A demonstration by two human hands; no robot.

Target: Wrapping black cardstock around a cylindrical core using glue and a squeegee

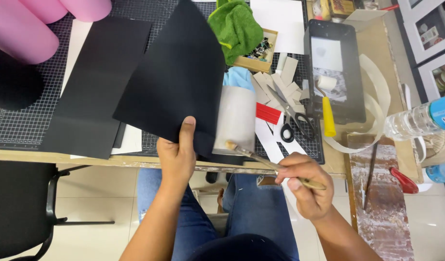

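My left hand [176, 154] grips the lower edge of a large black sheet [176, 77], thumb on top, lifting it over the table. Beneath its right side a grey board [235, 118] shows. My right hand [304, 186] holds a wooden-handled brush [261, 159]; its bristle tip touches the grey board's lower edge.
Another black sheet [96, 82] lies on the cutting mat [19, 125] at left, by pink rolls [24, 29]. Scissors [292, 118], grey card strips [280, 87], a green cloth [237, 26], a black roller tray [334, 72] and a plastic bottle [421, 118] are at right.
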